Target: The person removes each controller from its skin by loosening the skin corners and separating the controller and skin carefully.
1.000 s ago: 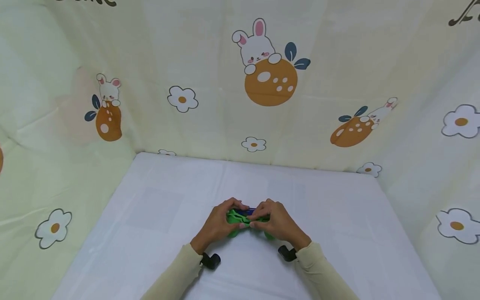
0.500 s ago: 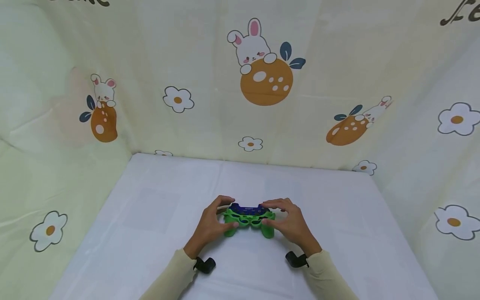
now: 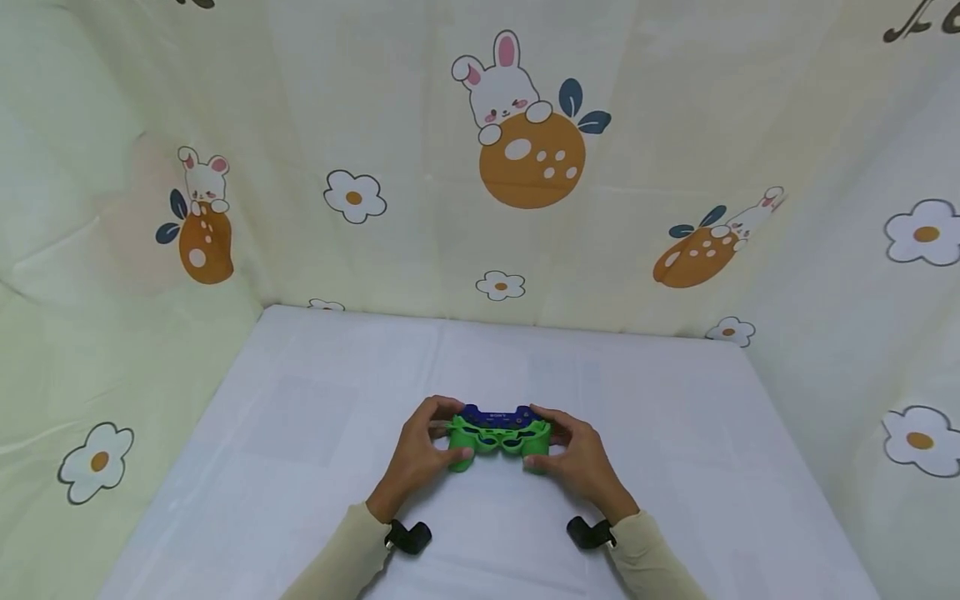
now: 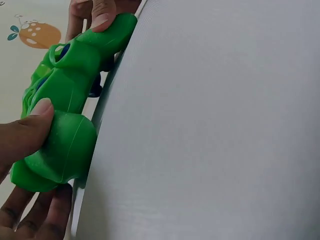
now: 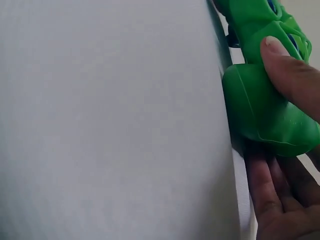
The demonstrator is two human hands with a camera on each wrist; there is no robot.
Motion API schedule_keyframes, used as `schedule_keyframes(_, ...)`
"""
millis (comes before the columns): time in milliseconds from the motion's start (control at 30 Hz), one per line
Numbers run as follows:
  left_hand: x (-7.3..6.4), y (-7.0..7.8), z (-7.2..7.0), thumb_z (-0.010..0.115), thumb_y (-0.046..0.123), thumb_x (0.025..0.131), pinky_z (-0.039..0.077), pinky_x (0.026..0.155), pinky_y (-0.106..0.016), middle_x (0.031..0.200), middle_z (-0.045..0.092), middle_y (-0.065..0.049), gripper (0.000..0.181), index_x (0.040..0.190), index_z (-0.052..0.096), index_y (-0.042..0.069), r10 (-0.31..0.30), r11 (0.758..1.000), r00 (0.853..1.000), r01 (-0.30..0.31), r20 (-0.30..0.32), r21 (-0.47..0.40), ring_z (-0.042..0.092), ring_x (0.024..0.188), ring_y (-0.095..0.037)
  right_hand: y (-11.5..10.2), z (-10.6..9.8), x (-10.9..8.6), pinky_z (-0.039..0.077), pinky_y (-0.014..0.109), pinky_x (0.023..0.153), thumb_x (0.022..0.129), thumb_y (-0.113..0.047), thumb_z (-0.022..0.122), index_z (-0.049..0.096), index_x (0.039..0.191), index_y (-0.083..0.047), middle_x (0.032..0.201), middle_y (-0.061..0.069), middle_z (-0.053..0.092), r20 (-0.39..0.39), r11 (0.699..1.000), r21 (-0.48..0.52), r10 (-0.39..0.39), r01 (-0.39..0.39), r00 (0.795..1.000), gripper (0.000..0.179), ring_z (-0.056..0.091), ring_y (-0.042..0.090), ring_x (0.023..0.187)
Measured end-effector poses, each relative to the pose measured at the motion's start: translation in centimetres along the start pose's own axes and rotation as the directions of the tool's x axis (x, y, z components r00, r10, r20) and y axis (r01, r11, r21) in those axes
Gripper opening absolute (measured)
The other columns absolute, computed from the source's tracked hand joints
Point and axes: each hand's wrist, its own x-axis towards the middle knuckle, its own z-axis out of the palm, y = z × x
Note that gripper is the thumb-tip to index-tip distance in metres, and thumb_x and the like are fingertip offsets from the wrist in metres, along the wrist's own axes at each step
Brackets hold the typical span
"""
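Left hand (image 3: 420, 442) and right hand (image 3: 583, 458) have moved apart: one second ago they were close together over the middle of the blue Sony game controller (image 3: 497, 418), and now they stand at its 9 and 3 o'clock. Each one grips an end, with the thumb on a green handle (image 4: 67, 145) and other fingers curled round the outer side. The controller is at the near centre of the white tabletop (image 3: 337, 450); whether it rests there or is slightly lifted, I cannot tell. Its green cover (image 4: 72, 90) wraps the handles and has ring-shaped openings where blue shows, while the blue shell is bare along 12 o'clock. I judge the controller to be light and stiff; the cover looks like silicone, so it is probably soft, stretchy and not slippery. Both handles seem the best place to hold. The thin rings should be spared hard pulling, because they could tear. Farther out, black wrist cameras (image 3: 408, 537) sit at 7 and 5 o'clock, and a rabbit-printed cloth backdrop (image 3: 427, 83) rises at 12 o'clock.
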Motion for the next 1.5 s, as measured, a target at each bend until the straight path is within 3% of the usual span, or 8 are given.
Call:
schedule_keyframes(233, 0.0, 0.3, 0.1, 0.099, 0.006, 0.071, 0.061, 0.094, -0.038, 0.117, 0.068, -0.006, 0.065, 0.125, 0.065, 0.019, -0.035, 0.999, 0.998, 0.033, -0.059, -0.034, 0.067, 0.111, -0.023, -0.2, 0.3, -0.1, 0.061, 0.025, 0.089, 0.068, -0.018, 0.102, 0.069, 0.129, -0.017, 0.119, 0.008, 0.076, -0.076, 0.990, 0.135, 0.040, -0.029, 0.996, 0.070, 0.077, 0.021, 0.104)
schedule_keyframes(400, 0.2, 0.1, 0.1, 0.099, 0.006, 0.070, 0.062, 0.085, -0.037, 0.108, 0.067, -0.011, 0.057, 0.118, 0.067, 0.014, -0.020, 0.999, 0.998, 0.018, -0.064, -0.036, 0.065, 0.102, -0.028, 0.2, 0.5, 0.1, 0.061, 0.024, 0.084, 0.067, -0.016, 0.103, 0.067, 0.115, -0.011, 0.106, 0.010, 0.077, -0.106, 0.987, 0.147, 0.078, -0.062, 0.991, 0.060, 0.078, 0.018, 0.095)
schedule_keyframes(633, 0.3, 0.3, 0.2, 0.099, 0.009, 0.072, 0.052, 0.070, -0.025, 0.097, 0.071, -0.002, 0.043, 0.099, 0.067, 0.017, -0.003, 0.999, 0.996, 0.007, -0.088, 0.047, 0.066, 0.093, -0.023, 0.6, 0.1, 0.3, 0.059, 0.023, 0.078, 0.068, -0.022, 0.102, 0.067, 0.101, -0.012, 0.097, 0.005, 0.073, -0.096, 0.989, 0.126, 0.088, -0.075, 0.992, 0.049, 0.075, 0.012, 0.085)
schedule_keyframes(833, 0.7, 0.3, 0.2, 0.098, 0.012, 0.074, 0.046, 0.071, -0.025, 0.086, 0.067, 0.000, 0.040, 0.089, 0.063, 0.018, 0.034, 0.993, 0.997, -0.027, -0.066, 0.112, 0.062, 0.084, -0.019, 0.5, -0.2, 0.4, 0.052, 0.024, 0.070, 0.069, -0.023, 0.102, 0.068, 0.089, -0.015, 0.088, 0.002, 0.068, -0.102, 0.994, 0.106, 0.040, -0.029, 0.994, 0.040, 0.062, 0.011, 0.073)
schedule_keyframes(1000, 0.6, 0.1, 0.1, 0.096, 0.014, 0.077, 0.052, 0.073, -0.025, 0.093, 0.065, 0.000, 0.043, 0.100, 0.060, 0.017, -0.003, 0.993, 1.000, 0.004, -0.015, 0.119, 0.060, 0.085, -0.015, 0.2, -0.2, 0.2, 0.055, 0.025, 0.076, 0.070, -0.032, 0.101, 0.065, 0.094, -0.018, 0.094, 0.000, 0.068, -0.078, 0.996, 0.037, 0.081, -0.078, 0.994, 0.046, 0.066, 0.014, 0.083)
schedule_keyframes(1133, 0.1, 0.2, -0.4, 0.099, 0.019, 0.073, 0.054, 0.081, -0.027, 0.107, 0.063, 0.001, 0.061, 0.115, 0.056, 0.016, -0.003, 0.986, 0.999, -0.004, 0.039, 0.165, 0.060, 0.096, -0.015, -0.2, -0.3, -0.2, 0.054, 0.027, 0.088, 0.065, -0.036, 0.103, 0.057, 0.111, -0.019, 0.110, 0.000, 0.067, -0.009, 0.992, -0.078, 0.096, -0.096, 0.995, 0.067, 0.064, 0.015, 0.099)
schedule_keyframes(1333, -0.3, 0.7, -0.6, 0.106, 0.020, 0.061, 0.049, 0.097, -0.033, 0.119, 0.051, 0.000, 0.098, 0.136, 0.043, 0.013, 0.011, 0.961, 0.990, -0.050, 0.143, 0.271, 0.053, 0.110, -0.016, -0.6, -0.5, -0.4, 0.049, 0.027, 0.085, 0.060, -0.025, 0.106, 0.048, 0.125, -0.018, 0.110, 0.001, 0.058, 0.084, 0.983, -0.182, 0.038, -0.022, 0.996, 0.087, 0.054, 0.018, 0.099)
schedule_keyframes(1500, -0.4, 0.5, -0.3, 0.107, 0.019, 0.059, 0.047, 0.102, -0.036, 0.120, 0.047, -0.002, 0.106, 0.141, 0.039, 0.015, 0.037, 0.938, 0.985, -0.091, 0.166, 0.335, 0.050, 0.113, -0.016, -0.4, -0.6, -0.3, 0.048, 0.025, 0.078, 0.062, -0.024, 0.106, 0.050, 0.121, -0.019, 0.100, -0.001, 0.058, 0.079, 0.976, -0.214, -0.020, 0.037, 0.997, 0.081, 0.054, 0.017, 0.091)
